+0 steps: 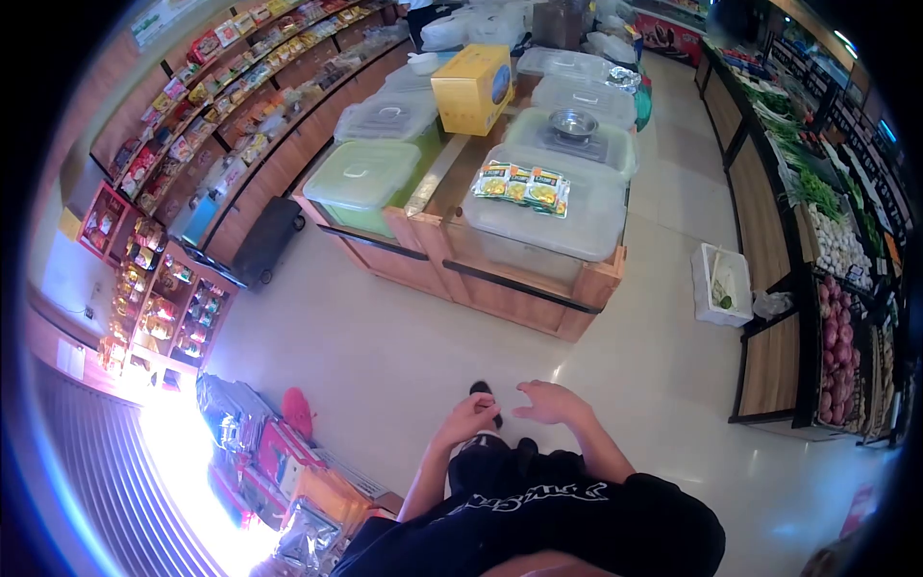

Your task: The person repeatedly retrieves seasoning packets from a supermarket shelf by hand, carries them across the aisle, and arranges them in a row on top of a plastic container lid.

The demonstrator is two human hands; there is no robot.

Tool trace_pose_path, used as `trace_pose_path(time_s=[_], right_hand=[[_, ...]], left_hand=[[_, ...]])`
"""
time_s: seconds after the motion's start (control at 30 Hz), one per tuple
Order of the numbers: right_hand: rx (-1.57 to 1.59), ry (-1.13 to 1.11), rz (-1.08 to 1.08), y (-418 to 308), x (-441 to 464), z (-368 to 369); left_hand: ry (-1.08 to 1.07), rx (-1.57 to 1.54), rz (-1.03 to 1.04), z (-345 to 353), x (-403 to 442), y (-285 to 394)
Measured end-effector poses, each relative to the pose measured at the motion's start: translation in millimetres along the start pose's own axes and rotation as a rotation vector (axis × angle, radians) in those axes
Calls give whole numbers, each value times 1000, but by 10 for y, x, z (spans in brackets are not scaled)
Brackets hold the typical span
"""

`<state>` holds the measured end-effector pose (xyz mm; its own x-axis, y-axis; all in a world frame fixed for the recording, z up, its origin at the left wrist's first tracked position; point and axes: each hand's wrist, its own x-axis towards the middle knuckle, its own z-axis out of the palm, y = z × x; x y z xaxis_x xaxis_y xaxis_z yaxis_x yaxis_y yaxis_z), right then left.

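Observation:
Both of my hands are held in front of my body above the tiled floor, apart from each other. My left hand (469,418) has its fingers curled loosely, and whether anything is between them is too small to tell. My right hand (550,402) has its thumb and fingers apart and holds nothing. Beyond them stands a wooden counter (524,306) with lidded plastic bins. Several yellow-green packets (520,186) lie on the nearest clear lid (577,223). A metal bowl (573,125) rests on the lid behind, and a yellow box (472,89) stands to its left.
Shelves of packaged goods (197,106) curve along the left wall, with a black wheeled case (264,242) below. Vegetable stands (769,288) line the right side, beside a white foam box (721,285). Stacked packages (288,462) and a pink shoe (297,412) are at the lower left. Far back stands a person (420,19).

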<state>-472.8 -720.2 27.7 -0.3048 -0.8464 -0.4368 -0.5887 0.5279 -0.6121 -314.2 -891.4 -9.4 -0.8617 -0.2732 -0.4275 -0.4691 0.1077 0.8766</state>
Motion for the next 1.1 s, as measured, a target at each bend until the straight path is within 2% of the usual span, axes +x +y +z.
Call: trace_pose_path(time_s=[0.3,0.4,0.53,0.73,0.87,1.0,1.1], right_hand=[[-4,44,100,150,958,-899],[37,150,55,344,1351,-1199],[91,257,131,372,1822,-1688],[179,592,135,420,2516,-2123],[240,630,162,431,2958,-2401],[258,692,110,727,3427,-2583],[338,707,126,847,3672,-2735]], left_hand=[[-80,57,85,-755,1674,230],[-165,112,183,-996,2354,487],[-172,147,323,-1258,3152,841],[-200,159,361,-1493,3876,1487],[-117,193,359,-1514,4254,1455],[18,98,249,-1545,4601,1454],[185,139,180,-1587,4848,1508]])
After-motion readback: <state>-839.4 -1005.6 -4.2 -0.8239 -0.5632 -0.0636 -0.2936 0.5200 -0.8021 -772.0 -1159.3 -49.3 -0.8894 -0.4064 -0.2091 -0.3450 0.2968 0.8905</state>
